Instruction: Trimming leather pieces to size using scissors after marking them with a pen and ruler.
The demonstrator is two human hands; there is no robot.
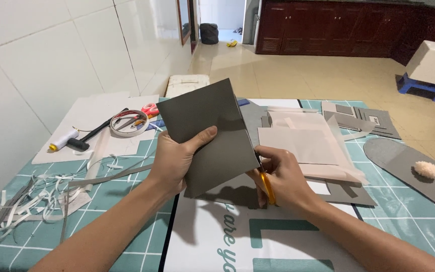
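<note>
Covering most of the view, a teal grid-patterned cutting mat lies on the table, a white printed sheet over its near middle. Grey sheet of stiff card or paper held up above the mat centre, tilted, one corner toward the far wall. Left hand grips its left edge, thumb on the front face, fingers behind. Right hand closed around yellow-handled scissors at the sheet's lower right edge; blades hidden behind the card, cannot tell if cutting. Beige paper pieces stacked just right of the sheet; grey cut-outs beyond them. Rounded grey piece far right with a small fluffy tuft on it. Left side: tape roll, red-handled scissors, thread spool, pale paper trimmings near the mat edge.
</note>
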